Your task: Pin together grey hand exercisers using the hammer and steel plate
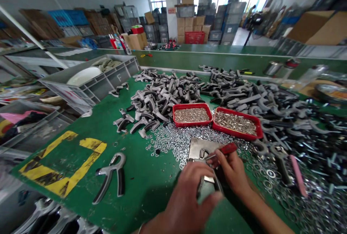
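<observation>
My left hand (187, 198) is closed around a grey hand-grip part at a small metal jig plate (200, 146) on the green table (146, 187). My right hand (230, 170) pinches a red-handled tool (226, 150) whose tip points at the jig. A pile of small metal washers (173, 140) lies around the plate. One assembled hand gripper (111, 176) lies to the left of my hands.
Two red trays (192, 115) (236, 122) of small metal parts sit behind the jig. Heaps of grey and black handle pieces (168, 95) spread across the far table. A grey crate (92, 78) stands at the left. A pink stick (298, 176) lies at right among washers.
</observation>
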`<state>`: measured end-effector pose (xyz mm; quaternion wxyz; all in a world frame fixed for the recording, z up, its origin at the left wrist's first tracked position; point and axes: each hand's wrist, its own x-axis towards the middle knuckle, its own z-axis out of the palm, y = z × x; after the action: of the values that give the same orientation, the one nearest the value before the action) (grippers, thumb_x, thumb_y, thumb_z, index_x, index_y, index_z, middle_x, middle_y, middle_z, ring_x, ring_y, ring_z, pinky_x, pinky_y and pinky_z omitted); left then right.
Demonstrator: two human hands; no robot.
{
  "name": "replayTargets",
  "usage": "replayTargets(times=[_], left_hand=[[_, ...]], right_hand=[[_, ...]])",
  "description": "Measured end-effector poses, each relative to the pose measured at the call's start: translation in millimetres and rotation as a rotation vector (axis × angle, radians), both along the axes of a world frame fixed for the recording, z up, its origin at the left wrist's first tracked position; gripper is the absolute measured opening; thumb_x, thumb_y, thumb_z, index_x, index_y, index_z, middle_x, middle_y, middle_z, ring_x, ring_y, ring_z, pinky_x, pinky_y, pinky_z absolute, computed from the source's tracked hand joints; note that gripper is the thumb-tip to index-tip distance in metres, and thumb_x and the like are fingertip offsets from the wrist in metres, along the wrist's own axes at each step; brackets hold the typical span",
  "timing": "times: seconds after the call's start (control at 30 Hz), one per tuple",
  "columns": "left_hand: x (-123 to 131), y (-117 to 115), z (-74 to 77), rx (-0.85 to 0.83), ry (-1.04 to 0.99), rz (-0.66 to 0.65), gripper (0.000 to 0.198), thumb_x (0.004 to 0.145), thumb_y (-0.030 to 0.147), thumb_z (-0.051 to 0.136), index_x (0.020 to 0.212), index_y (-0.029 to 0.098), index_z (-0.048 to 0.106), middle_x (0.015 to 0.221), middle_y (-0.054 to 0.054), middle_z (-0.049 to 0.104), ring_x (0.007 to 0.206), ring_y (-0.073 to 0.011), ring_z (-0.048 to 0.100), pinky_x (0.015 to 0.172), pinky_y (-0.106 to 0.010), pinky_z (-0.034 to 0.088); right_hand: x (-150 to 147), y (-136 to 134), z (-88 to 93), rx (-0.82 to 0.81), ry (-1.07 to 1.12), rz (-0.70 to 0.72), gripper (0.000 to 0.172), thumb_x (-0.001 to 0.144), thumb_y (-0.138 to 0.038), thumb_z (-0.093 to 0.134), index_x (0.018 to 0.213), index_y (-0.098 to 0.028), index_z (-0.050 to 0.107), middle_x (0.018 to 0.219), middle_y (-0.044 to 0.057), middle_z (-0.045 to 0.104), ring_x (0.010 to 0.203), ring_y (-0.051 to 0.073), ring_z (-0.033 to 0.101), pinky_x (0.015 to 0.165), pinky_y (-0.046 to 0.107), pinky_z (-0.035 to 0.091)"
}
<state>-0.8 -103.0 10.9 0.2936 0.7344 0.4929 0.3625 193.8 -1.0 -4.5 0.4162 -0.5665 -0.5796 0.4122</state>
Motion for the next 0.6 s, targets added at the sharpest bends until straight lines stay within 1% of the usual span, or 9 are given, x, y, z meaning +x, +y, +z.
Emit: replayTargets(times=[0.07, 0.1, 0.17, 0.23, 0.3, 0.4, 0.5, 0.53, 0.6], left_hand=[[1.0, 35.7, -8.8, -0.022, 0.048, 0.083, 0.052, 0.08, 0.03, 0.074, 0.126, 0.02, 0.051, 0.13, -0.014, 0.054, 0.12, -0.031, 0.051, 0.101, -0.055, 0.046], [1.8, 46.9, -13.2, -0.02, 0.08, 0.106, 0.059, 0.076, 0.03, 0.077, 0.127, 0.018, 0.05, 0.131, -0.015, 0.052, 0.121, -0.0324, 0.049, 0.102, -0.056, 0.044], [3.5, 57.8, -20.9, 0.009, 0.141, 0.114, 0.068, 0.07, 0.029, 0.081, 0.128, 0.016, 0.048, 0.131, -0.016, 0.052, 0.121, -0.0337, 0.048, 0.103, -0.057, 0.043], [5.2, 59.5, -25.9, 0.02, 0.187, 0.104, 0.067, 0.069, 0.027, 0.082, 0.127, 0.017, 0.049, 0.127, -0.015, 0.054, 0.119, -0.0333, 0.049, 0.102, -0.056, 0.042], [6.3, 58.6, -27.7, 0.013, 0.206, 0.103, 0.063, 0.07, 0.025, 0.08, 0.125, 0.018, 0.05, 0.124, -0.013, 0.056, 0.117, -0.0325, 0.05, 0.101, -0.054, 0.042], [6.3, 58.9, -26.4, 0.005, 0.21, 0.104, 0.06, 0.071, 0.024, 0.079, 0.123, 0.018, 0.051, 0.122, -0.012, 0.057, 0.115, -0.0317, 0.051, 0.1, -0.053, 0.042], [6.1, 61.1, -24.7, 0.02, 0.211, 0.085, 0.057, 0.073, 0.024, 0.077, 0.123, 0.018, 0.05, 0.121, -0.013, 0.057, 0.114, -0.0313, 0.051, 0.1, -0.053, 0.042], [6.2, 61.8, -24.7, 0.03, 0.212, 0.081, 0.056, 0.074, 0.024, 0.076, 0.123, 0.018, 0.05, 0.12, -0.013, 0.057, 0.113, -0.0313, 0.051, 0.1, -0.054, 0.042], [7.1, 62.6, -25.6, 0.046, 0.218, 0.076, 0.054, 0.075, 0.024, 0.075, 0.123, 0.016, 0.05, 0.12, -0.014, 0.057, 0.113, -0.0314, 0.051, 0.099, -0.054, 0.042]], right_hand=[[0.8, 0.7, -4.8, -0.004, -0.01, -0.015, 0.027, 0.094, -0.052, 0.054, 0.093, -0.025, 0.056, 0.079, 0.004, 0.077, 0.069, 0.024, 0.073, 0.067, 0.035, 0.056], [0.9, 0.9, -5.7, -0.005, -0.003, -0.019, 0.027, 0.094, -0.052, 0.054, 0.094, -0.025, 0.055, 0.08, 0.004, 0.077, 0.07, 0.024, 0.073, 0.067, 0.035, 0.056], [1.1, 1.2, -5.9, -0.018, 0.014, -0.012, 0.027, 0.094, -0.052, 0.054, 0.095, -0.025, 0.055, 0.083, 0.004, 0.077, 0.072, 0.024, 0.074, 0.066, 0.034, 0.057], [1.7, 0.7, -5.8, -0.031, 0.016, 0.004, 0.026, 0.094, -0.052, 0.054, 0.095, -0.025, 0.055, 0.083, 0.004, 0.077, 0.073, 0.024, 0.074, 0.067, 0.034, 0.057], [2.5, -0.9, -6.3, -0.023, -0.029, 0.018, 0.026, 0.094, -0.051, 0.053, 0.095, -0.025, 0.055, 0.082, 0.004, 0.077, 0.074, 0.024, 0.073, 0.069, 0.034, 0.057], [1.0, -4.0, -4.9, 0.03, -0.185, 0.009, 0.028, 0.094, -0.052, 0.052, 0.093, -0.025, 0.056, 0.079, 0.006, 0.074, 0.074, 0.026, 0.072, 0.069, 0.035, 0.054], [-6.1, -0.8, 6.0, 0.089, -0.346, 0.054, 0.028, 0.09, -0.051, 0.055, 0.088, -0.023, 0.057, 0.074, 0.006, 0.069, 0.069, 0.027, 0.068, 0.064, 0.035, 0.05], [-9.4, 3.0, 11.6, 0.088, -0.345, 0.087, 0.027, 0.089, -0.05, 0.057, 0.087, -0.023, 0.057, 0.073, 0.006, 0.067, 0.067, 0.025, 0.066, 0.062, 0.033, 0.049], [-15.9, 14.6, 22.8, 0.007, -0.193, 0.158, 0.029, 0.088, -0.052, 0.058, 0.084, -0.023, 0.055, 0.065, 0.001, 0.062, 0.054, 0.02, 0.059, 0.054, 0.03, 0.045]])
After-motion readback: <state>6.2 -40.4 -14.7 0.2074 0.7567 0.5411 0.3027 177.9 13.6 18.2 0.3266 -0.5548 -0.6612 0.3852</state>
